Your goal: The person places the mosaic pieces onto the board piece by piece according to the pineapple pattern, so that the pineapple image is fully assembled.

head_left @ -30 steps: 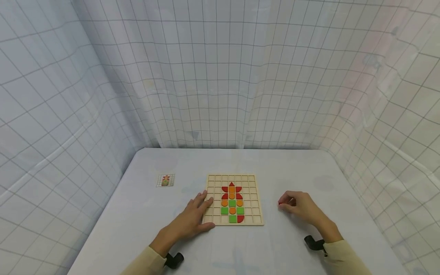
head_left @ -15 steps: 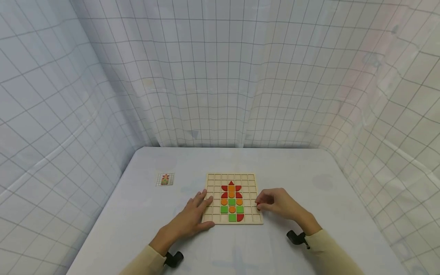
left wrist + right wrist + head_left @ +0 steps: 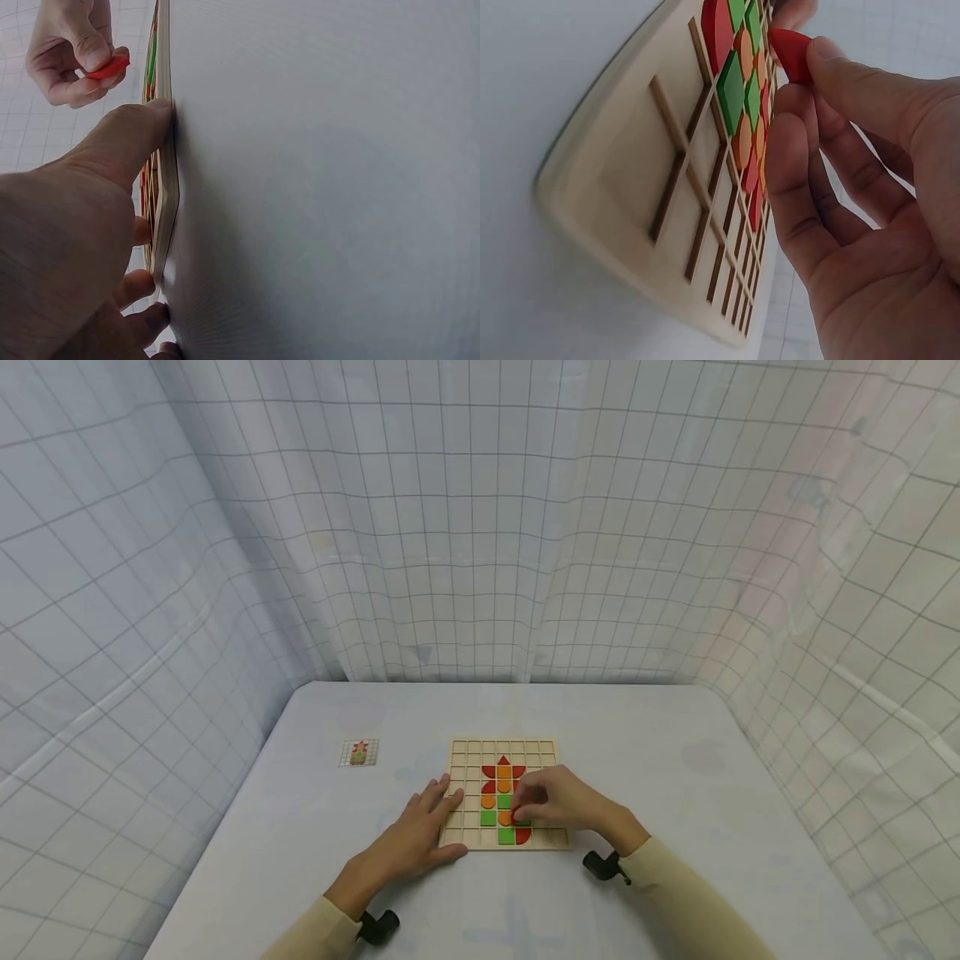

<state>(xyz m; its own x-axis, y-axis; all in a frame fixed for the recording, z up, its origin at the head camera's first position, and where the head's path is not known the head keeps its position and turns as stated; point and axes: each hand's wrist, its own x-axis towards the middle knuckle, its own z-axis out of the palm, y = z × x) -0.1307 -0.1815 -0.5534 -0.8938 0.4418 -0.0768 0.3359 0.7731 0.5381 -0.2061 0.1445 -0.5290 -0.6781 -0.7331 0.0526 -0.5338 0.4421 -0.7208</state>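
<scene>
A pale wooden grid board lies on the table, its middle filled with red, orange and green flat pieces. My left hand rests at the board's left side, fingers spread, with the thumb on its near edge. Over the lower middle of the board, my right hand pinches a red piece with one curved side between thumb and fingertips. Another red rounded piece sits in the near row beside a green square. The right fingers cover part of the pattern in the head view.
A small pattern card with a similar coloured figure lies left of the board on the white table. Gridded white curtains stand behind the table and on both sides.
My right hand has moved left, carrying the red piece from the table right of the board to above the coloured pieces. The left hand has stayed in place.
</scene>
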